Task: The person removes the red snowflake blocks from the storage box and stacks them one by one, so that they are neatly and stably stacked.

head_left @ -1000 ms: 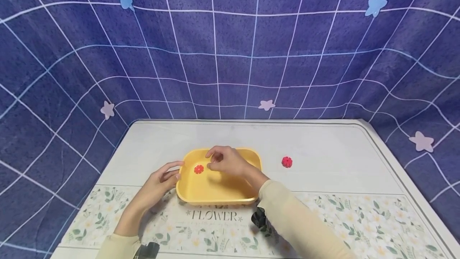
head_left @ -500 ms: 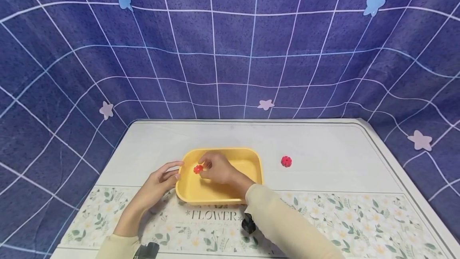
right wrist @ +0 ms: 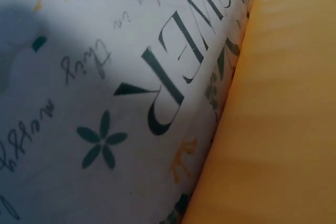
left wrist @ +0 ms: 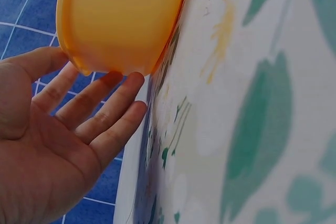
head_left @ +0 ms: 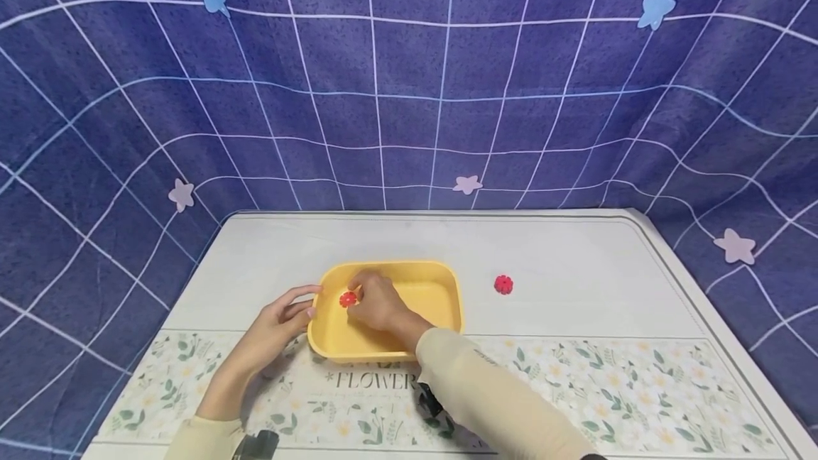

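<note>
A yellow plastic tray [head_left: 383, 357] stands on the table. Inside, toward its left end, is a red flower-shaped piece [head_left: 347, 299] with a pale centre. My right hand [head_left: 380, 304] reaches into the tray, with thumb and forefinger curled round the right side of this piece. Contact at the fingertips is too small to make out clearly. My left hand [head_left: 276, 329] is at the tray's left end; in the left wrist view its fingers [left wrist: 102, 114] are spread and fingertips touch the tray. The right wrist view shows the tray's outer wall [right wrist: 278, 93], not the hand.
A second red flower-shaped piece [head_left: 503, 285] lies on the white table [head_left: 575, 275] right of the tray. A floral strip [head_left: 607, 389] with lettering runs along the near side. Behind the table hangs a blue gridded curtain [head_left: 409, 119] with stars.
My right hand has moved left and down inside the tray, from beside the red flower-shaped piece to closing round it. The left hand keeps its place at the tray's end.
</note>
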`<state>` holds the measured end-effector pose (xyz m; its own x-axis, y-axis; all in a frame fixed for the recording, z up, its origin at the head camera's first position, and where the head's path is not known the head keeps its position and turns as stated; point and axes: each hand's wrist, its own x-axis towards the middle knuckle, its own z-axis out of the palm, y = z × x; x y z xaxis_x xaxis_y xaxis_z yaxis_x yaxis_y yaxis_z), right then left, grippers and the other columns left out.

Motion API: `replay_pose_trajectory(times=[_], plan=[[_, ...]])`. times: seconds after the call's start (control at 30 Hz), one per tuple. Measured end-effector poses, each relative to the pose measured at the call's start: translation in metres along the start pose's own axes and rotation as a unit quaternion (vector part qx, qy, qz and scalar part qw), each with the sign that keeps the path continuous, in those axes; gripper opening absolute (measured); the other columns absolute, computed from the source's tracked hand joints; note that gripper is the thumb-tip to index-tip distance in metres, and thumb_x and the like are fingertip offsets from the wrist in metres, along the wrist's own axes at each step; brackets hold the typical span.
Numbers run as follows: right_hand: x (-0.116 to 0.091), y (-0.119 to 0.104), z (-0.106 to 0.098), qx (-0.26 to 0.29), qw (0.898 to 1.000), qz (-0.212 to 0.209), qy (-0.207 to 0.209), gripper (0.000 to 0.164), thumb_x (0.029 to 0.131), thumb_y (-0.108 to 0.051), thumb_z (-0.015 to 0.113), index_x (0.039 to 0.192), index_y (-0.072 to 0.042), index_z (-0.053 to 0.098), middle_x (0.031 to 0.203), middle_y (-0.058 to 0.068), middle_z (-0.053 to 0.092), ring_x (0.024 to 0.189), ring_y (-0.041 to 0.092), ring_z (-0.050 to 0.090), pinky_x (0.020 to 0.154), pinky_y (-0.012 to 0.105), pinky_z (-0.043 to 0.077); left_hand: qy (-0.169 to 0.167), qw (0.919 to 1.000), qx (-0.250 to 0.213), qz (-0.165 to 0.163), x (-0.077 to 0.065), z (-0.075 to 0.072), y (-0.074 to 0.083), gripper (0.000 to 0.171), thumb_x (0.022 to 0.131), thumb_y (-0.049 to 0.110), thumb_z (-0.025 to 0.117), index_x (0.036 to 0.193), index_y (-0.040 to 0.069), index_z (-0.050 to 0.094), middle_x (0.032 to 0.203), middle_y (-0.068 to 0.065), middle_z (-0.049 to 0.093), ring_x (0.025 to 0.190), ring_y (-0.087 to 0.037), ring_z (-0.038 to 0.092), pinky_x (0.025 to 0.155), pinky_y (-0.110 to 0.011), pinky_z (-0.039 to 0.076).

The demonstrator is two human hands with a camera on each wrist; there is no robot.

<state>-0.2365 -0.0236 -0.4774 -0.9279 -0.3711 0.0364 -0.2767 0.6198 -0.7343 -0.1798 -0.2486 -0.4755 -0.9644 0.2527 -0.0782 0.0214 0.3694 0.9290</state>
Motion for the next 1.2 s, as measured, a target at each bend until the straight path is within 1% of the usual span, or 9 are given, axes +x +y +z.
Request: replay_pose_trajectory(times=[0.23,0.37,0.53,0.63,0.83,0.93,1.03,1.1,1.2], plan=[[0.006,0.000,0.006,-0.012,1.000,0.027,-0.011,0.033,0.081,-0.005,0.078,0.113,-0.004,0.072,0.088,0.001,0.066,0.078,0.012,0.055,0.068,0.018,0.046,0.001,1.0000,0.007,-0.004,-0.001,-0.002,0.000,0.050,0.105,0.033,0.061,0.151,0.018,0.048,0.146,-0.021,0.061,0.129,-0.036,0.065,0.102,-0.031,0.059],[0.009,0.000,0.005,-0.011,0.999,0.031,-0.015,0.033,0.081,-0.006,0.080,0.113,-0.004,0.074,0.083,0.000,0.065,0.074,0.011,0.054,0.066,0.018,0.045,0.006,0.9999,0.012,-0.006,-0.001,-0.003,0.002,0.050,0.105,0.033,0.061,0.151,0.018,0.048,0.145,-0.021,0.062,0.128,-0.036,0.066,0.103,-0.035,0.059],[0.011,-0.001,0.004,-0.031,0.999,0.021,-0.015,0.027,0.083,-0.011,0.083,0.109,-0.006,0.077,0.082,-0.001,0.069,0.072,0.009,0.053,0.065,0.017,0.045,0.007,0.9998,0.015,-0.009,-0.001,-0.003,0.004,0.050,0.105,0.033,0.061,0.151,0.018,0.048,0.145,-0.021,0.062,0.126,-0.035,0.067,0.105,-0.040,0.058],[0.011,-0.002,0.004,-0.044,0.999,0.022,-0.017,0.024,0.083,-0.013,0.084,0.106,-0.008,0.078,0.082,-0.003,0.069,0.072,0.009,0.054,0.064,0.017,0.045,0.006,0.9998,0.017,-0.010,-0.001,-0.002,0.003,0.051,0.105,0.034,0.060,0.152,0.018,0.048,0.145,-0.021,0.062,0.126,-0.035,0.067,0.104,-0.037,0.059],[0.013,-0.003,0.006,-0.083,0.996,0.025,-0.029,0.024,0.081,-0.022,0.085,0.103,-0.017,0.077,0.080,-0.008,0.062,0.071,0.010,0.053,0.060,0.019,0.042,0.005,0.9999,0.005,-0.010,-0.003,-0.001,0.000,0.049,0.106,0.032,0.060,0.151,0.018,0.048,0.145,-0.022,0.061,0.127,-0.036,0.067,0.098,-0.022,0.058],[0.015,-0.002,0.007,-0.113,0.993,0.019,-0.034,0.024,0.080,-0.028,0.085,0.102,-0.021,0.076,0.085,-0.010,0.064,0.075,0.009,0.055,0.061,0.020,0.043,0.004,1.0000,0.000,-0.006,-0.003,0.000,-0.001,0.049,0.106,0.030,0.060,0.151,0.018,0.048,0.145,-0.022,0.061,0.128,-0.037,0.066,0.097,-0.019,0.058],[0.016,-0.002,0.006,-0.133,0.990,0.008,-0.037,0.024,0.080,-0.030,0.084,0.101,-0.023,0.075,0.088,-0.011,0.066,0.077,0.009,0.056,0.061,0.020,0.044,0.002,1.0000,-0.008,-0.001,-0.002,0.000,-0.002,0.048,0.106,0.029,0.060,0.151,0.017,0.048,0.145,-0.022,0.061,0.128,-0.037,0.066,0.096,-0.017,0.057],[0.016,-0.002,0.006,-0.135,0.990,0.001,-0.036,0.024,0.080,-0.030,0.084,0.100,-0.023,0.074,0.088,-0.012,0.067,0.077,0.009,0.057,0.062,0.020,0.045,0.001,0.9999,-0.011,0.002,-0.001,0.000,-0.003,0.048,0.106,0.029,0.060,0.151,0.017,0.048,0.145,-0.022,0.062,0.128,-0.037,0.066,0.096,-0.015,0.056],[0.016,-0.002,0.005,-0.127,0.991,-0.008,-0.034,0.023,0.080,-0.031,0.085,0.098,-0.022,0.074,0.084,-0.012,0.065,0.075,0.009,0.057,0.060,0.019,0.044,0.000,0.9999,-0.011,0.003,0.000,0.000,-0.004,0.048,0.106,0.029,0.060,0.151,0.017,0.048,0.145,-0.022,0.061,0.128,-0.037,0.066,0.096,-0.015,0.056]])
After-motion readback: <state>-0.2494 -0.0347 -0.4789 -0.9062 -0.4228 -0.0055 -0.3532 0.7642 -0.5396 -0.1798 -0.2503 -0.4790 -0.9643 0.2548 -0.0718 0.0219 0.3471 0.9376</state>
